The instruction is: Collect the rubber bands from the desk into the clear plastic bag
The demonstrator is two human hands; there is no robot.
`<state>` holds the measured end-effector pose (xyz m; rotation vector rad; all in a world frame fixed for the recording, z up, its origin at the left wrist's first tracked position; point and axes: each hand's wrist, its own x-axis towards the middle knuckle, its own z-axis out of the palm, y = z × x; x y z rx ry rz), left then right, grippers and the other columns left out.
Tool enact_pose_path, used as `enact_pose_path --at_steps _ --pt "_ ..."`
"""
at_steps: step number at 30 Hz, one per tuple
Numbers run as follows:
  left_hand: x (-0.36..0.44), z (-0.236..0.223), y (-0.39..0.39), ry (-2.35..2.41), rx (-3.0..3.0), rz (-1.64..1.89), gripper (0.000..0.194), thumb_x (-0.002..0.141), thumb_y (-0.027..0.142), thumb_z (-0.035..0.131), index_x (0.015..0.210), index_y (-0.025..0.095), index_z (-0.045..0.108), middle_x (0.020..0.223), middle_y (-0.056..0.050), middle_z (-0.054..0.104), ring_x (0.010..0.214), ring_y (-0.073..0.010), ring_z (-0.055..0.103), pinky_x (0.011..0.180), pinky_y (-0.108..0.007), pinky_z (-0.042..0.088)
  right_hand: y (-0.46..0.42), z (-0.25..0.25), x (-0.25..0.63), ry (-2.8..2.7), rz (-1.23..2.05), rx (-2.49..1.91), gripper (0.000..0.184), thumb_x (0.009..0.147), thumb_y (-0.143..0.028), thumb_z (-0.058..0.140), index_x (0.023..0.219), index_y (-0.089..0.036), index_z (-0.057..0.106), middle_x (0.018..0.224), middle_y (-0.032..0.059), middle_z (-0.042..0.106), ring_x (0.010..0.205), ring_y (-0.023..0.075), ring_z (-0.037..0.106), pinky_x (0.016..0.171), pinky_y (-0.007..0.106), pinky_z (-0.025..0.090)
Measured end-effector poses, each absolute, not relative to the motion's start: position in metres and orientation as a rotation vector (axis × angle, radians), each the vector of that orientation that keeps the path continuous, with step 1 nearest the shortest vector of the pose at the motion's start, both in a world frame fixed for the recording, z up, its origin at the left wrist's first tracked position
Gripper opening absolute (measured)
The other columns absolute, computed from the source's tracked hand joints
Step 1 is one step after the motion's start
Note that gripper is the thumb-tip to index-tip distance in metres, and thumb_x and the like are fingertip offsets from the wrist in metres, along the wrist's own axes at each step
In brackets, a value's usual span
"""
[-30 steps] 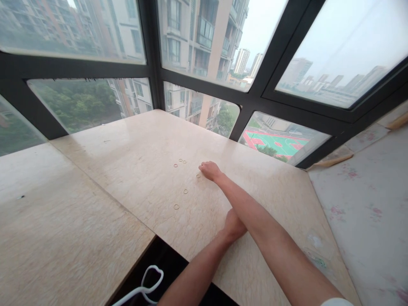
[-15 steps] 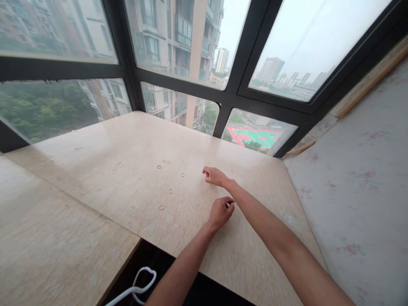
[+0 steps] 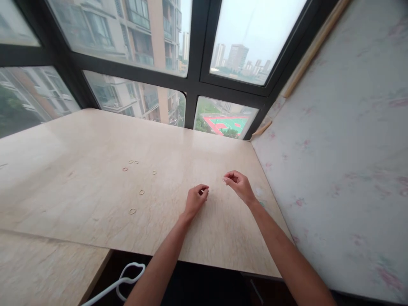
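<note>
My right hand (image 3: 239, 185) is raised a little over the stone ledge, thumb and forefinger pinched on what looks like a small thin ring (image 3: 224, 180). To its left, my left hand (image 3: 196, 200) rests low over the ledge with thumb and fingertips pressed together; anything between them is too small to make out. Farther left lie several thin rings, apart from both hands: a yellowish ring (image 3: 132, 211), another ring (image 3: 142, 192), a pale ring (image 3: 154, 173) and a reddish ring (image 3: 125, 169). Two more rings (image 3: 131, 162) lie side by side behind these.
The marbled ledge (image 3: 105, 140) runs back to dark-framed windows (image 3: 127, 68). A flowered wall (image 3: 318, 170) bounds it on the right. Below its front edge is a dark gap, where a white looped tube-like thing (image 3: 110, 290) shows. A thin sliver (image 3: 4, 165) lies far left.
My view has turned right. My right hand has moved away from the loose rings to the right side, and its pinched fingers now face left. My left hand stays pinched near the ledge.
</note>
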<state>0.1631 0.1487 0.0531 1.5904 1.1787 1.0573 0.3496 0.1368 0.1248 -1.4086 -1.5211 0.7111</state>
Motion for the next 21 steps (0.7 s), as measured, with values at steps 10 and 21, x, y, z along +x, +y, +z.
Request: enact_pose_path --at_steps 10,21 --pt "0.163 0.054 0.148 1.178 1.546 1.075 0.021 0.078 0.031 0.056 0.087 0.016 0.067 0.072 -0.002 0.067 0.052 -0.0121 0.060 0.052 -0.023 0.049 0.029 0.114 0.441 -1.562 0.373 -1.788 0.020 0.081 -0.039 0.058 0.080 -0.022 0.068 0.084 0.0050 0.067 0.070 0.0165 0.060 0.065 0.030 0.048" --pt "0.161 0.057 0.147 1.168 1.494 1.091 0.021 0.078 0.032 0.057 0.087 0.015 0.067 0.073 -0.003 0.068 0.051 -0.0119 0.060 0.051 -0.023 0.048 0.016 0.094 0.451 -1.714 0.275 -1.877 0.025 0.087 -0.035 0.050 0.090 -0.022 0.071 0.085 0.0048 0.064 0.077 0.0177 0.059 0.072 0.031 0.047"
